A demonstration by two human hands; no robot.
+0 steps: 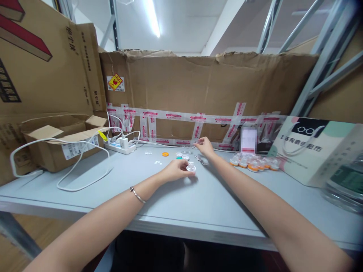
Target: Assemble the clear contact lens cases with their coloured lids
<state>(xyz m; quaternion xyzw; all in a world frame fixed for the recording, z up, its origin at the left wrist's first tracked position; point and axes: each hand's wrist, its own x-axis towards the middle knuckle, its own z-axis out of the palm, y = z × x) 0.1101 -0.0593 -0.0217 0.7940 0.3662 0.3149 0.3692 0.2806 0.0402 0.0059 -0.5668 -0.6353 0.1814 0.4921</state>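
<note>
My left hand [176,170] is closed on a small round white plastic part [191,167], held just over the table with its stepped side up. Farther back, my right hand [204,146] has its thumb and fingertips pinched near some small clear pieces [200,159]; whatever lies between the fingertips is too small to make out. Around the hands lie an orange disc [165,154], round white parts [185,157], a bit of teal [179,158] and tiny white pieces [158,162].
Several orange-and-white round pieces [253,166] cluster at right, before a phone-like screen [248,140]. A printed carton [306,151] and a clear bottle [346,185] stand farther right. At left are an open cardboard box [48,151], a power strip [121,148] and a looping white cable [59,140].
</note>
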